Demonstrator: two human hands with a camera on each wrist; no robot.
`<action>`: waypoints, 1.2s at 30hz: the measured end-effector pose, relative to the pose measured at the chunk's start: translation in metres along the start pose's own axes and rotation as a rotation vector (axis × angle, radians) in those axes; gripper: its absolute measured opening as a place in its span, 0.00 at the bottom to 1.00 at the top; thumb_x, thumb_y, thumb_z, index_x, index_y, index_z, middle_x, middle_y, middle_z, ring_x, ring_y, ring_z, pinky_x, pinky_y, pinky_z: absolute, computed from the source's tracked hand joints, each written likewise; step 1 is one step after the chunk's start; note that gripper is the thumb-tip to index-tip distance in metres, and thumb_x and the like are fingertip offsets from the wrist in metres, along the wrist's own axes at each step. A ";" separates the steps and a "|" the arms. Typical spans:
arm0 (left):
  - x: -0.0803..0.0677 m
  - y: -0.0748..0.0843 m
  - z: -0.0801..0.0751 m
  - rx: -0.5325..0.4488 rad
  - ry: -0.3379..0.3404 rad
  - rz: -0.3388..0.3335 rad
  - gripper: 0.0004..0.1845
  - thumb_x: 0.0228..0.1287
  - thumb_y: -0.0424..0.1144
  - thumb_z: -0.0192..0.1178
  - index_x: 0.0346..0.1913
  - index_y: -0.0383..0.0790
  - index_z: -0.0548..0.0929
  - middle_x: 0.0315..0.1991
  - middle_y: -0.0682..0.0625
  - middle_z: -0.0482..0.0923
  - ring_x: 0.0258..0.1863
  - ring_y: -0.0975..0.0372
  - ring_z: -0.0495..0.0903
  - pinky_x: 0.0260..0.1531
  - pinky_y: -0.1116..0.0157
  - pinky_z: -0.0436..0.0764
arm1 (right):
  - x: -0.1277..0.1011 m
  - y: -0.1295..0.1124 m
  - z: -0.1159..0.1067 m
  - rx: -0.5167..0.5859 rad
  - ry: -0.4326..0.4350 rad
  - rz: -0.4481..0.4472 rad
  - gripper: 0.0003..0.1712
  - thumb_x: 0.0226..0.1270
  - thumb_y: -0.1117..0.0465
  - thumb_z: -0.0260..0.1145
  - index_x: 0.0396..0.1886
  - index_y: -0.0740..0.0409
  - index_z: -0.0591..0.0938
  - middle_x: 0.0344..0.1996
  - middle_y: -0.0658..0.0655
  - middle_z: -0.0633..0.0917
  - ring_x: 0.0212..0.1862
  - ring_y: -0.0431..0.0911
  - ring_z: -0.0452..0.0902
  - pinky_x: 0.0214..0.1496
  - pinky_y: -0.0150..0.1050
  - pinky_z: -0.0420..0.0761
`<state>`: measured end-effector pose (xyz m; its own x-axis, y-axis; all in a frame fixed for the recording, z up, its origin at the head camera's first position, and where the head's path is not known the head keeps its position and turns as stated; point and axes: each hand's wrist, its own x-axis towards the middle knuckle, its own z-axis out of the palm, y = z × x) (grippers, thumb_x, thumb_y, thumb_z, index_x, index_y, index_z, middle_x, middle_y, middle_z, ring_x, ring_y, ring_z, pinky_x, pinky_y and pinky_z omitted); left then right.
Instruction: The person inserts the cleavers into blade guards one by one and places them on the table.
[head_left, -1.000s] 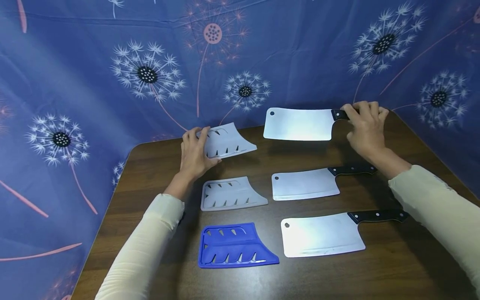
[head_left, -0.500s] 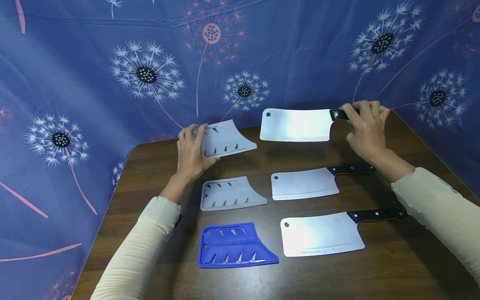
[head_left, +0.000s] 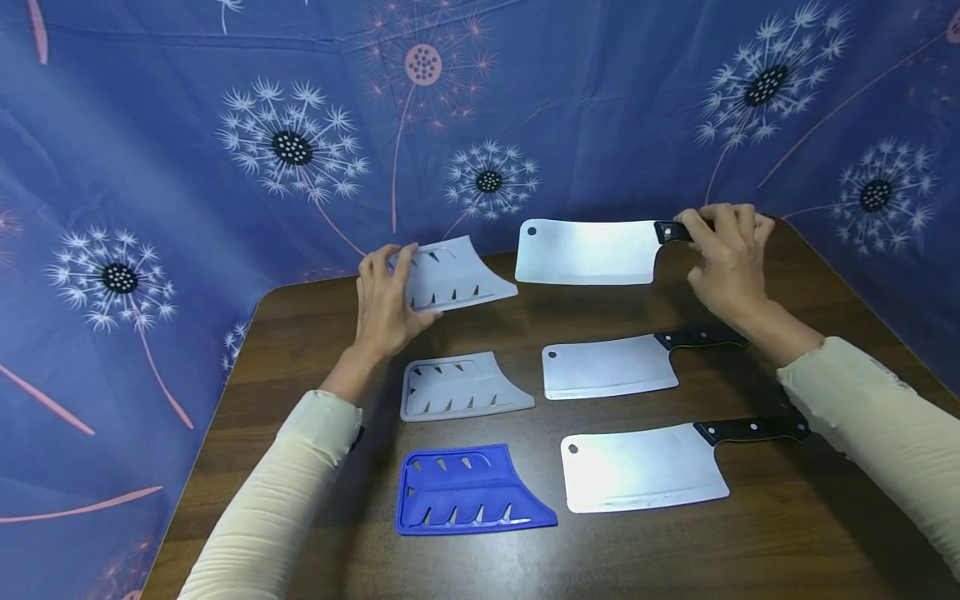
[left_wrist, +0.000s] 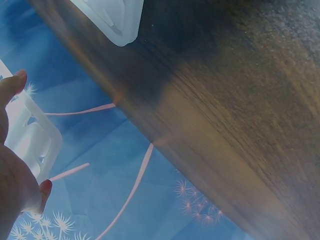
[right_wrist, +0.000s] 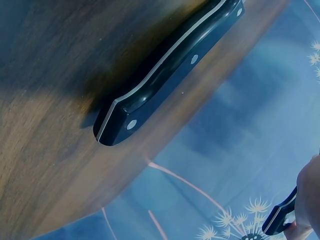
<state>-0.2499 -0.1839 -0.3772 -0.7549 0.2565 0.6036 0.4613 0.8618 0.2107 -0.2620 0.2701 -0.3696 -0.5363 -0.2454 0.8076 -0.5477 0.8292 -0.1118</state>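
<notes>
Gripping by outer ends

A steel cleaver with a black handle [head_left: 585,252] is held over the far side of the brown wooden worktop [head_left: 675,558]. The right hand [head_left: 727,265] curls its fingers round the handle, presumably for safety. The left hand [head_left: 384,307] pinches a whitish plastic guard [head_left: 461,277], its curved end turned blade-ward, seemingly on purpose.

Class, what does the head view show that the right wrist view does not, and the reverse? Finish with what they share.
Head only: the left hand, the white cover it holds, the second white cover, the blue cover.

Right wrist only: the pale strip along a black handle on the wooden table, and the butt of the held handle, jutting from the right hand.

Both: the right hand, black handles, the wooden table and blue dandelion cloth.
</notes>
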 end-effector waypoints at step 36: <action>0.001 0.005 0.000 -0.003 -0.023 -0.017 0.55 0.31 0.47 0.82 0.68 0.43 0.66 0.62 0.39 0.60 0.62 0.44 0.57 0.54 0.47 0.62 | -0.001 -0.002 0.000 0.011 -0.007 -0.003 0.29 0.44 0.88 0.53 0.46 0.64 0.78 0.43 0.69 0.73 0.47 0.67 0.62 0.49 0.62 0.52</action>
<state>-0.2479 -0.1794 -0.3757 -0.7733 0.2516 0.5819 0.4493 0.8651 0.2230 -0.2600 0.2684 -0.3702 -0.5388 -0.2517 0.8039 -0.5565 0.8228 -0.1153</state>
